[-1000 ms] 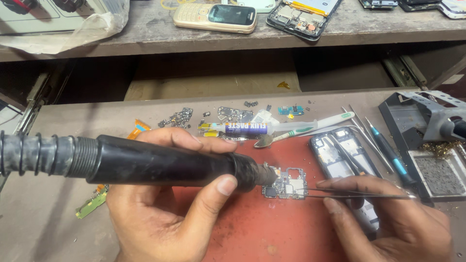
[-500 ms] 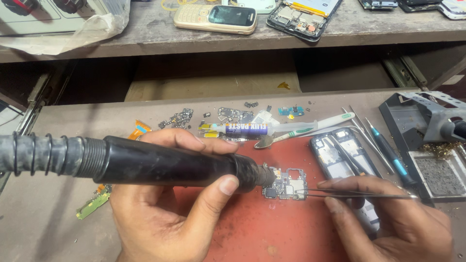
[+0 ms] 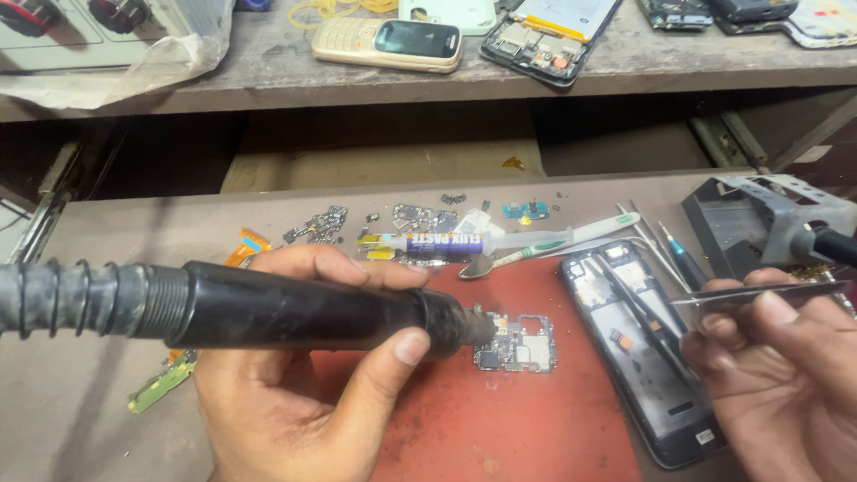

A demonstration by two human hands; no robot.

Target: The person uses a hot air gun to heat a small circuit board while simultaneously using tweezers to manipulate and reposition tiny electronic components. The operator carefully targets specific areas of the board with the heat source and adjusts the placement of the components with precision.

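My left hand grips a thick black hot-air wand with a ribbed hose running off to the left. Its nozzle sits right at the left edge of a small phone circuit board lying on a red mat. My right hand holds thin metal tweezers, lifted to the right and clear of the board. An opened black phone body lies on the mat between the board and my right hand.
A syringe of paste, a white toothbrush, screwdrivers and several small parts lie behind the mat. A soldering iron stand sits at the right. The upper shelf holds a beige keypad phone and an opened phone.
My right hand has drawn the tweezers away from the board, up and to the right. The left hand and the wand have stayed nearly where they were.
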